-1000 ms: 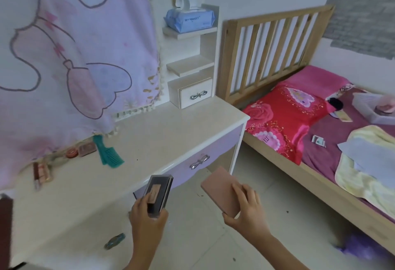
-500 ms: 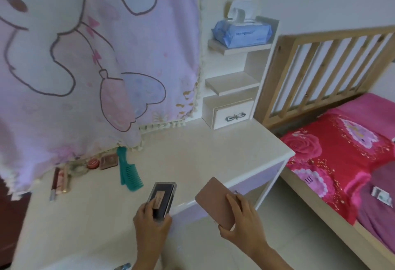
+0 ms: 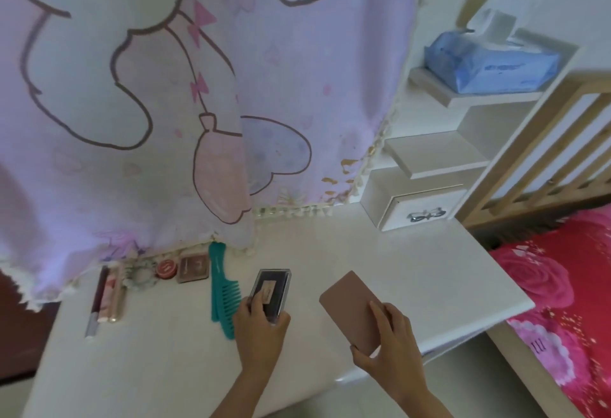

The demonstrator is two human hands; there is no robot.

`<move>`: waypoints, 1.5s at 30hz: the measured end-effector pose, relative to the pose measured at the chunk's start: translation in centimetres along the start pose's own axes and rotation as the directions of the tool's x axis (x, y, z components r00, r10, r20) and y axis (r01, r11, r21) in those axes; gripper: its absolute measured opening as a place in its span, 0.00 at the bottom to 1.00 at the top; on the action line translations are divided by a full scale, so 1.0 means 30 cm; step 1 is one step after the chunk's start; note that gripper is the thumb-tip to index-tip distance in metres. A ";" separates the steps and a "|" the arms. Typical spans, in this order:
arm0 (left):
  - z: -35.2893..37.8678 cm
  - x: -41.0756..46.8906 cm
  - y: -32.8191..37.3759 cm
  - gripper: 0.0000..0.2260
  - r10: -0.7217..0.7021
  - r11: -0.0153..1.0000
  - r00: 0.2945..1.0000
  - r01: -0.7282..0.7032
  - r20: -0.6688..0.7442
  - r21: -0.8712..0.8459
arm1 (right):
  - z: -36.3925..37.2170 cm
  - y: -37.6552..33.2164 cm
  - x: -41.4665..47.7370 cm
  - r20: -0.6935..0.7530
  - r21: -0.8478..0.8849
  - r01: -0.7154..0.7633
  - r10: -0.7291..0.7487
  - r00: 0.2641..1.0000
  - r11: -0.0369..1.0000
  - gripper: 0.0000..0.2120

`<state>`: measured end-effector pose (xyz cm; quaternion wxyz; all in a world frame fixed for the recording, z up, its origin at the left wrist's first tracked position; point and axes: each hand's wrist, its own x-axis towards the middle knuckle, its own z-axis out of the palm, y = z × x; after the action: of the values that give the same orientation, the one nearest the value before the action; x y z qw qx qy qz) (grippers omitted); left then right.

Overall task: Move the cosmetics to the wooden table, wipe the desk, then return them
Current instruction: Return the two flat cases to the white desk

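Surface: white desk top (image 3: pixel 380 285), running along the wall w/ a pastel purple cartoon-print cloth (image 3: pixel 231 86) hanging over its back edge.
Left hand (image 3: pixel 261 328): fingers curled round the near end of a black rectangular case w/ a clear lid (image 3: pixel 271 288), thumb on its top face. The case is over the surface, just right of the comb (can't tell if it touches the top).
Right hand (image 3: pixel 386 348): thumb on top and fingers underneath, gripping the near corner of a flat pinkish-brown rectangular palette (image 3: pixel 350 308). The palette is tilted and held over the surface's front part, near the black case but apart from it.
Comb: teal plastic comb (image 3: pixel 222 288), flat on the surface, handle end at the cloth's hem.
Back row, left of comb: square brown compact (image 3: pixel 193 268), small round red tin (image 3: pixel 166 268), pale ring-shaped hair tie (image 3: pixel 140 277), then a few slim tubes and a pencil (image 3: pixel 105 295) side by side.
Shelf unit: white, w/ small drawer (image 3: pixel 420 212), at the surface's back right; blue wipes pack (image 3: pixel 489 63) on the top shelf.
Bed: wooden slatted headboard (image 3: pixel 545 159) and red floral pillow (image 3: pixel 545 285), right of the surface.
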<state>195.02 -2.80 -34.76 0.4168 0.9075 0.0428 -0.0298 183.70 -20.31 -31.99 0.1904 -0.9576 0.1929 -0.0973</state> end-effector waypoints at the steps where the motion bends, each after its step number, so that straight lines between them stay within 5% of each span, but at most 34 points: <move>1: 0.010 0.012 -0.001 0.24 -0.006 1.000 1.000 0.006 -0.013 0.016 | 0.003 0.008 0.017 -0.002 -0.004 0.004 -0.004 1.000 1.000 0.38; 14: 0.032 0.130 0.028 0.24 -0.035 0.998 0.972 0.048 -0.231 0.052 | 0.019 0.036 0.247 -0.011 0.020 0.107 -0.106 0.994 0.994 0.39; 34: 0.122 0.271 0.004 0.31 -0.201 0.845 0.965 0.258 -0.170 0.468 | 0.074 -0.045 0.362 0.109 -0.001 0.276 -0.274 0.955 0.961 0.39; 42: -0.002 0.180 -0.107 0.25 -0.132 0.885 0.967 0.215 -0.219 0.413 | 0.186 -0.124 0.406 0.257 0.047 0.133 -0.141 0.956 0.990 0.38; 45: -0.089 0.116 -0.177 0.29 -0.177 0.838 0.963 0.257 -0.204 0.481 | 0.232 -0.171 0.422 0.297 0.066 0.042 -0.060 0.953 0.997 0.35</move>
<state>197.98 2.86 -37.33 0.1551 0.9734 0.1678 -0.0180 198.68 -18.82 -34.82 0.2427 -0.9600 0.1341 0.0379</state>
